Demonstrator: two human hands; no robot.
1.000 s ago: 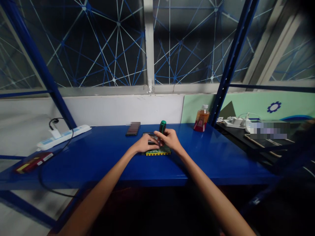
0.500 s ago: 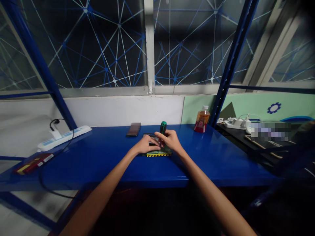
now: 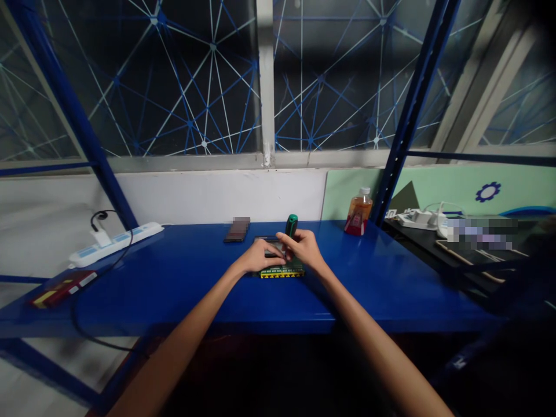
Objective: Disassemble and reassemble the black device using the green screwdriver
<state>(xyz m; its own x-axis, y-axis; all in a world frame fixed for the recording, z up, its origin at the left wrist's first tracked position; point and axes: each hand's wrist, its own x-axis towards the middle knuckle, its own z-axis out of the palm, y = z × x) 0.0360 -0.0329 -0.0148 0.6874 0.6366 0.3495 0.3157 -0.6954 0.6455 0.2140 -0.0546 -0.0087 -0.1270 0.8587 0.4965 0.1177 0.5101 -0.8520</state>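
A green circuit board (image 3: 282, 273) with a yellow-marked front edge lies on the blue table (image 3: 182, 289). My right hand (image 3: 305, 248) is closed around a screwdriver (image 3: 292, 225) with a green and black handle, held nearly upright over the board. The screwdriver's tip is hidden by my fingers. From the left, my left hand (image 3: 259, 256) reaches over the board, thumb and fingers bent toward the screwdriver's lower end. Whatever its fingertips may pinch is too small and covered to make out.
A dark phone-like object (image 3: 237, 230) lies behind the board. At the back right stands a bottle (image 3: 358, 213) of orange-red liquid. On the left are a white power strip (image 3: 117, 244), a black cable (image 3: 73, 313) and a dark red box (image 3: 63, 289).
The whole view has shifted slightly. The screwdriver's handle leans a little more to the right, while both hands stay at the board.
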